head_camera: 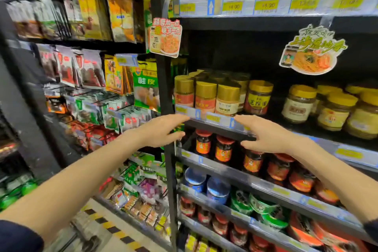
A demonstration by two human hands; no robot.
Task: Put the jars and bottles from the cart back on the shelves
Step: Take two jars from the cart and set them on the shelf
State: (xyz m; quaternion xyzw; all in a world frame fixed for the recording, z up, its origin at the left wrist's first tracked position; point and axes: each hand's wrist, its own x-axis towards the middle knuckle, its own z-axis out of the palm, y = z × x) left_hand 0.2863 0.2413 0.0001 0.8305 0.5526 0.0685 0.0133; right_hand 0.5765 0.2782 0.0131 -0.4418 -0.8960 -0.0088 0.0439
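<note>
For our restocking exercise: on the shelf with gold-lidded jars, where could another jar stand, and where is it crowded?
Bare shelf shows between the red-labelled jar and the cream-labelled jar. Gold-lidded jars at left stand packed, as do red-lidded jars below.

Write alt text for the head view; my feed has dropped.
The left hand and right hand reach out, empty and open, toward a shelf edge under gold-lidded jars. Red-lidded jars stand on the shelf below; hanging packets line the rack to the left.
</note>
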